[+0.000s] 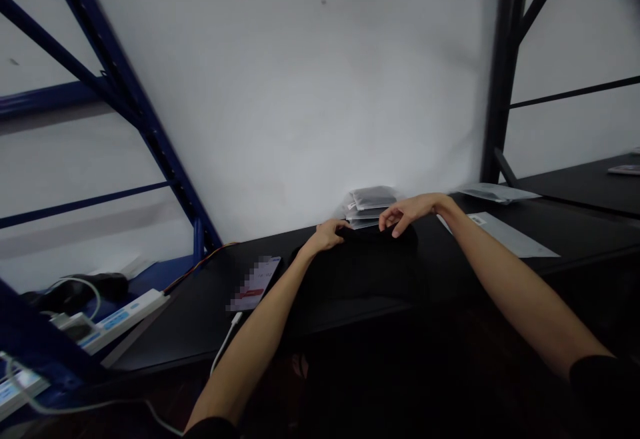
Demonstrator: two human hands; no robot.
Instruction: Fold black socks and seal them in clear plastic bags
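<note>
A piece of black cloth (370,272) lies spread on the black table, hard to tell from the dark surface. My left hand (330,234) is closed on its far edge, left of the middle. At the far edge's right part, my right hand (400,216) has its fingers bent down onto the cloth, thumb and fingertips gripping it. Just behind the hands, against the wall, stands a stack of clear frosted bags (373,198) with dark contents.
A phone (256,284) with a white cable lies left of the cloth. Flat frosted bags (515,236) lie to the right. White power strips (125,319) sit by the blue rack post (150,126) at left. A black post (503,72) rises at right.
</note>
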